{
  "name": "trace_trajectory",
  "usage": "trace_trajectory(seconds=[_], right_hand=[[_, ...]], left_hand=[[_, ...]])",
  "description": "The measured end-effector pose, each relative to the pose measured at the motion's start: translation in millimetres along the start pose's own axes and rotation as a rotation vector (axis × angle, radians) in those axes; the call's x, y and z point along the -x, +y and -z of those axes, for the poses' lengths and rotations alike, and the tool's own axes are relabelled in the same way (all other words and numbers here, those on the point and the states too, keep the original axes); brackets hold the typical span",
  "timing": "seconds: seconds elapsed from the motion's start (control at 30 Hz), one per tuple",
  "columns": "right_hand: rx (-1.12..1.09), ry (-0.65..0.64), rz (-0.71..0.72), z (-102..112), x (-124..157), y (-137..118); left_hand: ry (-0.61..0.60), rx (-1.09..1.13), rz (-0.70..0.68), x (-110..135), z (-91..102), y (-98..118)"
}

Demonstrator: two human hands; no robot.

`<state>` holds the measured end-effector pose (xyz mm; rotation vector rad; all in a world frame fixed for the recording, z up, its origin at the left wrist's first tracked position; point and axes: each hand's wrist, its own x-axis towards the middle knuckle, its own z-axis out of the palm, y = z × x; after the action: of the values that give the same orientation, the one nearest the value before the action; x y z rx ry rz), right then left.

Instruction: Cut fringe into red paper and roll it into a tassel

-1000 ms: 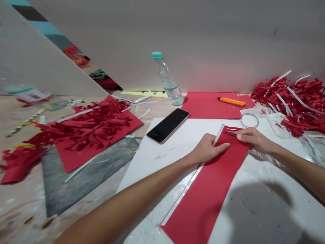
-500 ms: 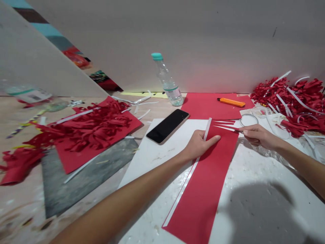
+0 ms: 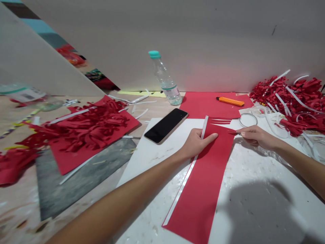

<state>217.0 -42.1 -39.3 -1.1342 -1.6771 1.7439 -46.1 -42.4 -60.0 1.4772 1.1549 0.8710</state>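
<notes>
A long strip of red paper (image 3: 215,176) with a white band along its left edge slants across a white board. My left hand (image 3: 198,142) grips its upper left side, thumb on top and fingers underneath. Several slits run in from the right edge at the top of the strip, making narrow fringes (image 3: 220,121). At that right edge, my right hand (image 3: 257,136) is closed around small scissors (image 3: 236,132); only a thin dark tip shows, over the paper. Their handles are hidden in my fingers.
A black phone (image 3: 166,126) lies left of the strip, and a clear bottle (image 3: 169,84) leans behind it. An orange box cutter (image 3: 231,101) rests on red paper (image 3: 200,105). Fringed red paper piles (image 3: 93,128) sit left and right. A clear ring (image 3: 248,120) is near my right hand.
The scissors' tip has come down slightly along the right edge, below the earlier slits, and now overlaps the paper there. My left hand keeps its grip. The view has shifted slightly.
</notes>
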Motion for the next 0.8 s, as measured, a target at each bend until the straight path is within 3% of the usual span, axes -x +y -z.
trace_trajectory(seconds=[0.8], right_hand=[[0.056,0.005,0.023,-5.0,2.4,-5.9]], left_hand=[[-0.007,-0.01,-0.02,0.8,0.2,1.6]])
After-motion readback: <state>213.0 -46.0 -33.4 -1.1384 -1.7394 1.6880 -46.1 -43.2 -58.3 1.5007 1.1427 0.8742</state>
